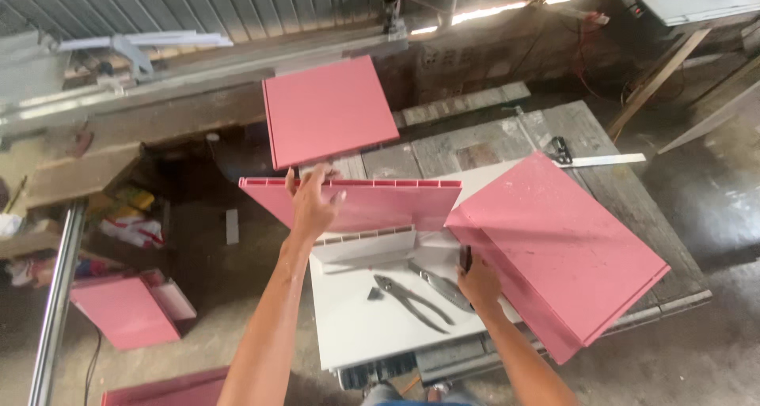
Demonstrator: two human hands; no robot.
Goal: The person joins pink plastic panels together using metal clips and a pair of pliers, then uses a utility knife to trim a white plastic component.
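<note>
- Our left hand (pixel 313 204) reaches forward on a straight arm, its fingers spread and hooked over the top edge of a pink ribbed panel (pixel 372 204) that stands upright at the middle of the counter (pixel 507 137).
- Our right hand (pixel 477 283) is curled shut around a small dark tool (pixel 465 257), held just beside a large flat pink panel (pixel 558 248) that overhangs the counter's right edge.
- Metal pliers (pixel 412 299) lie on a smooth white board (pixel 372 327) at the near edge.
- A white hollow-channel strip (pixel 364 244) sits under the upright panel.
- Another pink panel (pixel 328 109) rests at the far edge of the worn wooden planks.
</note>
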